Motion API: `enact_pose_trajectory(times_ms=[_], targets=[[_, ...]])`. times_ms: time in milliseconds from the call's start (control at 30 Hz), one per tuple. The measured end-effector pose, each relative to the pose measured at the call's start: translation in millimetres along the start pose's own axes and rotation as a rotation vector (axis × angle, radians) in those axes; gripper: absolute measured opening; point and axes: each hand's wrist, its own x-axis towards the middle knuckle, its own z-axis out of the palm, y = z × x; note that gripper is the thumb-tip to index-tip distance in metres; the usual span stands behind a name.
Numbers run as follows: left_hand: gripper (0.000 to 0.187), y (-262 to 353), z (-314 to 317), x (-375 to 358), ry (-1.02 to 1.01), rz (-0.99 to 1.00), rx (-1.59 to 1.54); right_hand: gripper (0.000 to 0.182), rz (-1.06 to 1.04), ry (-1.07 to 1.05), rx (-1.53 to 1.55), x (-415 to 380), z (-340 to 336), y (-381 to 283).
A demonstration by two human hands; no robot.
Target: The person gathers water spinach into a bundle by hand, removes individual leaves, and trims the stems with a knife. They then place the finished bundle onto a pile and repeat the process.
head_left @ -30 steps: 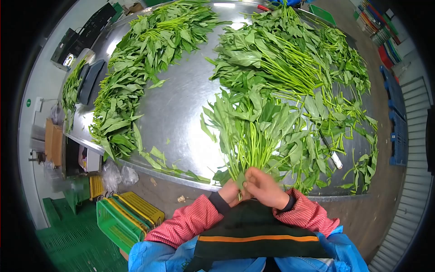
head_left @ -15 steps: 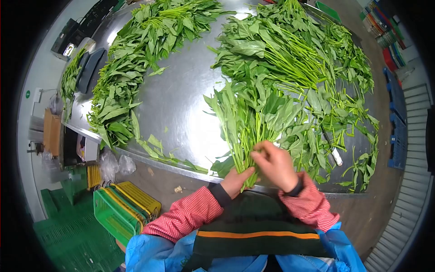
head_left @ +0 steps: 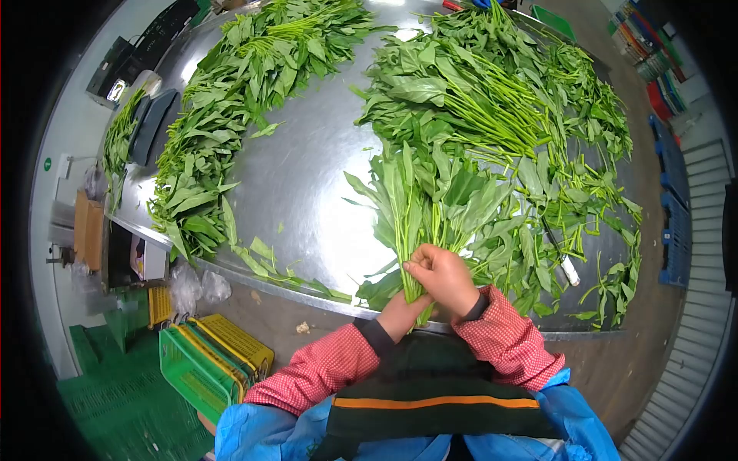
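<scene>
Fingers (head_left: 419,265) of both hands pinch the greens bunch (head_left: 430,207) at its stems (leaves fanned upward) over the steel table (head_left: 307,177).

We see bare table (head_left: 307,184) left of the bunch (head_left: 419,207); leaf heaps (head_left: 500,115) crowd its right and far side.

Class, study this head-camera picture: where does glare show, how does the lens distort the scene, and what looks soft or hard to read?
Head view: strong glare on the steel table, brightest left of the bunch of greens that both hands hold; fisheye lens bends the table edge into a curve and leaves black corners; the right hand is sharp, the left hand partly hidden beneath it; shelves at far right are too small to read.
</scene>
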Motion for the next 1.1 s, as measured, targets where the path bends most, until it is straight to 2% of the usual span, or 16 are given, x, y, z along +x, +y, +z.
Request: enact_pose_trajectory(times_ms=[100, 300, 333, 400, 433, 467, 500, 567, 600, 633, 700, 800, 833, 900, 1000, 1100], targets=[[0.030, 0.6, -2.1, -0.8, 0.001, -0.033, -0.083, 0.017, 0.199, -0.080, 0.452, -1.3, -0.7, 6.2], [0.035, 2.7, 3.4, -3.6, -0.050, 0.082, -0.205, 0.014, -0.188, -0.117, 0.210, -26.6, -11.3, -11.3], [0.037, 3.5, 4.5, -3.0, -0.061, 0.114, -0.205, 0.011, -0.152, -0.225, 0.214, -28.4, -14.9, -14.1], [0.039, 5.2, -17.9, -8.2, -0.248, -0.026, -0.100, 0.010, 0.053, -0.532, 0.588, -32.1, -13.6, -14.3], [0.038, -7.6, -21.4, -1.9, -0.228, -0.013, -0.093, 0.010, 0.154, -0.680, 0.775, -33.6, -13.0, -15.9], [0.037, -20.4, -24.9, 4.5, -0.207, 0.001, -0.086, 0.010, 0.068, -0.793, 0.864, -37.4, -15.9, -21.4], [0.037, -33.2, -28.4, 10.8, -0.186, 0.014, -0.079, 0.011, 0.025, -0.758, 0.863, -40.4, -32.5, -33.1], [0.037, 14.3, 3.8, -10.7, -0.002, -0.031, -0.240, 0.015, -0.054, -0.681, 0.867, -48.7, -79.4, -44.4], [0.039, 16.2, -7.3, -3.4, -0.182, -0.088, -0.231, 0.018, -0.178, -0.431, 1.156, -51.5, -92.2, -31.3], [0.040, 20.2, -6.9, -2.9, -0.188, -0.123, -0.273, 0.021, -0.306, -0.162, 1.422, -53.8, -107.3, -17.5], [0.042, 26.3, -4.4, -5.2, -0.190, -0.186, -0.362, 0.037, -0.093, 0.210, 1.655, -46.1, -150.3, -7.4], [0.041, 32.0, -3.1, -1.9, -0.207, -0.249, -0.322, 0.040, 0.387, 0.168, 0.171, -54.2, -109.1, 65.1], [0.041, 32.4, -1.1, 0.0, -0.207, -0.249, -0.245, 0.040, 0.165, 0.134, -0.285, -63.7, -89.9, 54.5], [0.041, 33.3, 1.4, 3.4, -0.207, -0.256, -0.084, 0.041, 0.294, -0.057, 0.043, -67.0, -62.0, 40.3], [0.044, 31.1, 7.9, -2.2, -0.251, -0.074, 0.011, 0.036, 0.339, 0.021, 0.212, -60.9, -37.8, 27.9], [0.046, 36.0, 8.8, -19.4, -0.291, -0.045, -0.196, 0.032, 0.316, 0.059, 0.323, -59.8, -28.2, 30.6]])
